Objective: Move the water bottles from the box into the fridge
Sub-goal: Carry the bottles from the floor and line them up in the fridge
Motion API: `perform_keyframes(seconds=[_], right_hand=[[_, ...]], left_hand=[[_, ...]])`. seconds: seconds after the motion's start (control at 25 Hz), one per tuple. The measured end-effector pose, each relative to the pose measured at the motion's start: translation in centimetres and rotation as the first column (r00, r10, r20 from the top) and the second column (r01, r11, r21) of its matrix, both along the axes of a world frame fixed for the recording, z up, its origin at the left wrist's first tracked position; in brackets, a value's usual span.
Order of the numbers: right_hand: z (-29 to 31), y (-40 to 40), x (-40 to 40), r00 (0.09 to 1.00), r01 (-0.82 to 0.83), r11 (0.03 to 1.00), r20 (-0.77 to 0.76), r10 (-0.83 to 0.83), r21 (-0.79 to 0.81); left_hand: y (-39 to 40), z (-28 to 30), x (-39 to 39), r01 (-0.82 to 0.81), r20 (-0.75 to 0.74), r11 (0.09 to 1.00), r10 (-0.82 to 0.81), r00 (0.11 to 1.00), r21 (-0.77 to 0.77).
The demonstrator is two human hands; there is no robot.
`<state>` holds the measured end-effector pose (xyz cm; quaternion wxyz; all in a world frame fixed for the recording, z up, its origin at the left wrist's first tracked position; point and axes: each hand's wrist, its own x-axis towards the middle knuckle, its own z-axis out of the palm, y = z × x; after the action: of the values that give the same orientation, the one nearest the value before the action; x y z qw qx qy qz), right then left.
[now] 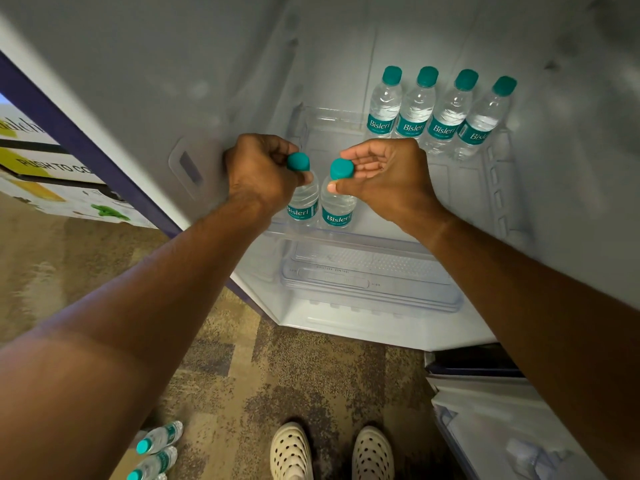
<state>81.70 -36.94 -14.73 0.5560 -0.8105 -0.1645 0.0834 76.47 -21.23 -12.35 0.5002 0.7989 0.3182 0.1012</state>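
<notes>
Fingers (304,174) of both hands pinch 2 bottles (337,206) on fridge shelf (460,174).

Cool, even light fills the fridge (346,64) in front of me; its white walls are bright, without hard glare. The carpet (277,375) below is dimmer and warmer. My forearms are dark and soft-edged near the frame's bottom corners. The wide lens bends straight lines at the edges. The far corners look smeared and out of focus.
</notes>
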Motion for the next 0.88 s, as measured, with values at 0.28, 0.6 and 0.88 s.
perform_keyframes(seconds=[0.28,0.6,0.88], right_hand=[[0.2,-0.5,-0.7,1.000,-0.020,1.000,0.018,0.020,-0.002],[1.0,-3.8,4.3,0.959,0.267,0.962,0.082,-0.271,0.057],[-0.9,-5.1,11.3,0.915,0.375,0.927,0.174,-0.365,-0.025]], left_hand=[[-0.4,0.9,-0.4,0.044,-0.030,0.997,-0.042,0.999,0.059],[-3.1,2.6,4.1,0.134,0.138,0.988,-0.144,0.980,0.076],[-5.7,0.6,12.4,0.138,0.100,0.988,-0.144,0.984,0.068]])
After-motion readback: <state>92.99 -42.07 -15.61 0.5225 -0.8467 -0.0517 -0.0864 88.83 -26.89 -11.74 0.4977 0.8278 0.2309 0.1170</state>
